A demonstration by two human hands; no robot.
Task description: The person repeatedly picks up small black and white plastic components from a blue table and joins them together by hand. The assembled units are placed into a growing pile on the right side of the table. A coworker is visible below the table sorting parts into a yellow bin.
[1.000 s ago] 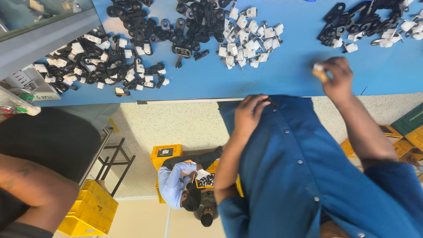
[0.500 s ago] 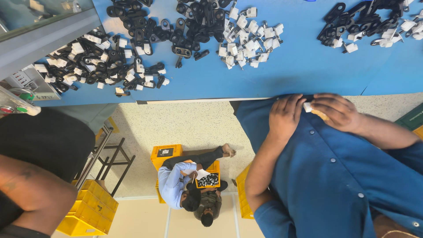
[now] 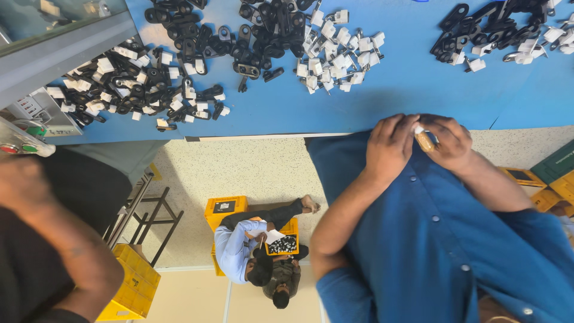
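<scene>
Head view: the left hand (image 3: pixel 390 146) and right hand (image 3: pixel 449 142) are meeting at the person's chest over the blue shirt (image 3: pixel 430 239), both pinching a small white-and-tan part (image 3: pixel 422 137) just below the blue worktop (image 3: pixel 406 96), which is carrying black and white clips (image 3: pixel 335 51).

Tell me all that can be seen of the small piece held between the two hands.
The small piece is tiny, with a white end on top and a tan, rounded part below; its material cannot be told. The fingers of the left hand and the right hand close on it and hide most of it. It is held off the blue table, just below its edge, in front of the blue shirt.
</scene>
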